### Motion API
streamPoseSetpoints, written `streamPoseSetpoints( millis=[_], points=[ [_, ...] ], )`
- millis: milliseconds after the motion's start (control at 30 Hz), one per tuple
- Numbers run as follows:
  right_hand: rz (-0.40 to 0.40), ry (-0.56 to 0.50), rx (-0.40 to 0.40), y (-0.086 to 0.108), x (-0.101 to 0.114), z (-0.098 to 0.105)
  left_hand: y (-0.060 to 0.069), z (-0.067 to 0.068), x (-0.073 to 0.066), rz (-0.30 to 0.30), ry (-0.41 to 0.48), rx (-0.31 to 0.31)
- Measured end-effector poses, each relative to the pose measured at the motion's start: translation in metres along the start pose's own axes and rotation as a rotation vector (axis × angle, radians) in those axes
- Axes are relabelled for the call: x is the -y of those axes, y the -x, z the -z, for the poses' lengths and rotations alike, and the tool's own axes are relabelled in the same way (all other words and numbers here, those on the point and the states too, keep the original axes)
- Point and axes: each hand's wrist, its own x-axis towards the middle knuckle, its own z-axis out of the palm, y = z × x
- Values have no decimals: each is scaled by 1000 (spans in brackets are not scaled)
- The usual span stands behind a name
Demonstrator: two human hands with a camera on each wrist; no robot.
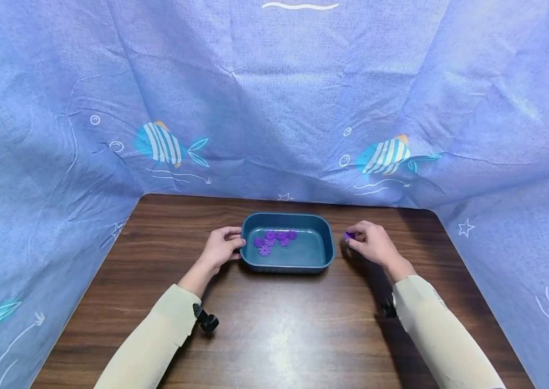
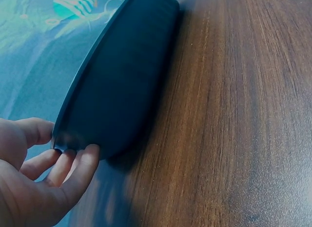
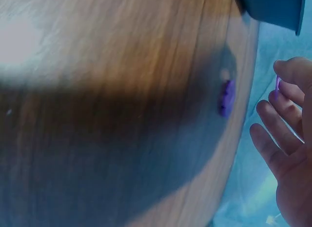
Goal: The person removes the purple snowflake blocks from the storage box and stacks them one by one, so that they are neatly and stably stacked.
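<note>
"Blue cloth [image 1: 274,119] with striped fish hung behind the box [image 1: 308,252], which stood on a wooden table [image 1: 274,313]. What were the hands doing?"

"At the box's left end, the left hand [image 1: 218,248] had its thumb and fingers clamped on the rim. Off the right end, the right hand [image 1: 373,243] pinched a thin purple piece [image 3: 278,85] by thumb and fingertip, other fingers apart."

"And the rest?"

"Flower-shaped purple discs [image 1: 270,242] lay inside the box, towards its left end. Another purple piece [image 3: 226,98] lay on the table, right of the box."

"Easy to handle?"

"Light and stiff, I judged, perhaps slippery plastic; the notched edge seemed the place to pinch. The box looked rigid, best steadied by its rim."
</note>
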Motion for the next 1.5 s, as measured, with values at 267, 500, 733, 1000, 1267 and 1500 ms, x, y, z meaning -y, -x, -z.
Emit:
streamPoseSetpoints(
  millis=[267, 500, 733, 1000, 1267, 1500],
  points=[
    [-77, 22, 40, 14, -20, -3, 2, -1, -2, 4, 5, -1],
    [-112, 78, 66, 22, -26, -5, 1, 0, -1, 4, 9, 3],
    [-104, 117, 62, 23, -24, -7, 2, 0, -5, 5, 5, 5],
    [-113, 154, 85, 22, -24, -7, 1, -1, -3, -15, 6, 2],
    [-115, 161, 95, 25, -24, -9, 0, 0, 0, 10, 12, 4],
    [-98, 164, 82, 25, -22, -9, 1, 0, 0, 10, 9, 0]
  ],
)
